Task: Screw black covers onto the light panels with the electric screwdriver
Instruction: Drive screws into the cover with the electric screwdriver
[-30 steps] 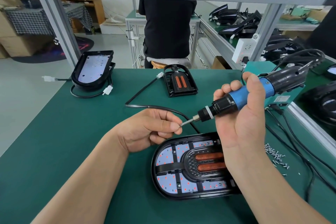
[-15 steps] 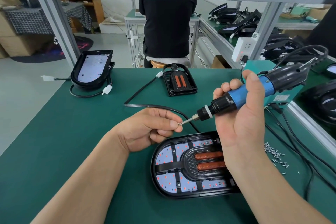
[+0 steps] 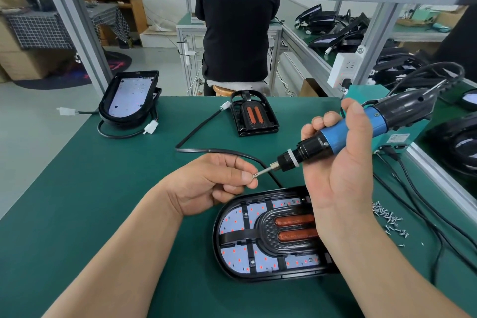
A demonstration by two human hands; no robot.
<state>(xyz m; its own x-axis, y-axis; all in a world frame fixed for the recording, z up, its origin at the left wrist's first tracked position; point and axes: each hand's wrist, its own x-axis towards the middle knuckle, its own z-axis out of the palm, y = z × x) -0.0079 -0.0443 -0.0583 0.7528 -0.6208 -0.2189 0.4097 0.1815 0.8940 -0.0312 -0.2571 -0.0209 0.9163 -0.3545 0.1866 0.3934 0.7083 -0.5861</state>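
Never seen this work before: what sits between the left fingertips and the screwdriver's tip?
A small screw, pinched by the left hand at the bit of the electric screwdriver the right hand grips; head view.

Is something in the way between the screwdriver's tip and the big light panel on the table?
Only the left hand, which pinches a screw right at the tip of the electric screwdriver, held up off the light panel. Nothing else visible lies between the tip and the panel.
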